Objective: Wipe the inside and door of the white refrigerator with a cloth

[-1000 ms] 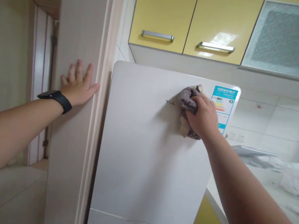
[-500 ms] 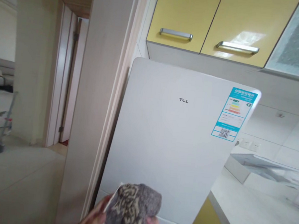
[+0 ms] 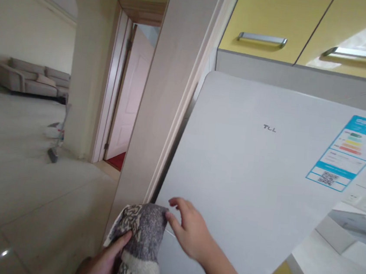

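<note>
A folded grey towel (image 3: 152, 229) with a cream and dark pattern is at the bottom middle. My left hand (image 3: 108, 255) is closed around its lower left side, with the thumb pressed on the front. Beside the towel's upper right corner, my right hand (image 3: 189, 229) has its thumb and fingers apart. The right thumb tip is at the towel's edge; whether it touches the cloth I cannot tell. Behind both hands stands a white refrigerator (image 3: 245, 169) with a TCL mark and a blue-edged energy label (image 3: 347, 154).
Yellow wall cabinets (image 3: 267, 15) hang above the refrigerator. A wooden door frame (image 3: 168, 87) runs along its left side. At right is a white counter (image 3: 332, 270). Further left are a broom (image 3: 53, 154), a grey sofa (image 3: 35, 80) and a partly open door (image 3: 131, 101).
The view has swung left, showing more of the room. My right hand has let go of the towel and opened beside it, while the left keeps its hold.
</note>
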Action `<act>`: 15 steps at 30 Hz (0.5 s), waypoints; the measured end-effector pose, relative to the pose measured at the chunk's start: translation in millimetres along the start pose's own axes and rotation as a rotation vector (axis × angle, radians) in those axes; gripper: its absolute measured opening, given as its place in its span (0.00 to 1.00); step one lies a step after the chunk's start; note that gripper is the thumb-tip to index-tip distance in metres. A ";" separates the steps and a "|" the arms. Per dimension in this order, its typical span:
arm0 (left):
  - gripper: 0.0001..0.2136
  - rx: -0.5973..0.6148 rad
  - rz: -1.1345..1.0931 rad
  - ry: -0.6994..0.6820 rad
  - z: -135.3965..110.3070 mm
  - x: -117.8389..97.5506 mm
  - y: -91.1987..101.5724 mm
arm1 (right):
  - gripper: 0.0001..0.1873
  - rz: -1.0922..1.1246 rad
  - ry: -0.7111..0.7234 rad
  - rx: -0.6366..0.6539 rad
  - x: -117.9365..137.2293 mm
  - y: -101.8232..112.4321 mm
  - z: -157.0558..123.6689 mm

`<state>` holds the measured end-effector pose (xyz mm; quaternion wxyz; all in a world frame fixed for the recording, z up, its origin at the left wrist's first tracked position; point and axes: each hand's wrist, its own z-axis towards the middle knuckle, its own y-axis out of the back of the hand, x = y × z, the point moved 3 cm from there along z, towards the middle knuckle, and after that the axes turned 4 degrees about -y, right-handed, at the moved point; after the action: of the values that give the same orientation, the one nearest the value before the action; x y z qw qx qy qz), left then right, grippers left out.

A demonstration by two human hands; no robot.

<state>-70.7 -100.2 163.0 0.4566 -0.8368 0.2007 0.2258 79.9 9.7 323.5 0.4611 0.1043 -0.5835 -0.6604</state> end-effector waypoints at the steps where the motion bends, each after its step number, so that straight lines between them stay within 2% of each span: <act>1: 0.23 -0.009 -0.049 -0.001 -2.4 -5.0 4.7 | 0.17 -0.164 0.070 -0.041 5.0 11.0 17.9; 4: 0.25 0.011 -0.165 0.032 -7.8 -14.7 18.4 | 0.14 -0.597 0.314 -0.095 22.0 29.2 73.5; 7: 0.25 -0.004 -0.199 0.010 -7.4 -17.1 30.4 | 0.13 -0.832 0.468 -0.029 31.4 29.1 121.3; 10: 0.23 -0.015 -0.206 -0.049 -3.8 -17.7 39.8 | 0.13 -0.881 0.470 0.032 29.3 20.9 153.4; 15: 0.22 -0.038 -0.226 -0.046 -2.9 -22.5 51.4 | 0.15 -0.865 0.337 0.037 19.6 -6.2 180.2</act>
<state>-116.4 -125.6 142.4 0.4677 -0.8572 0.0903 0.1956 -55.7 116.2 379.5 0.2296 0.4523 -0.4151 -0.7553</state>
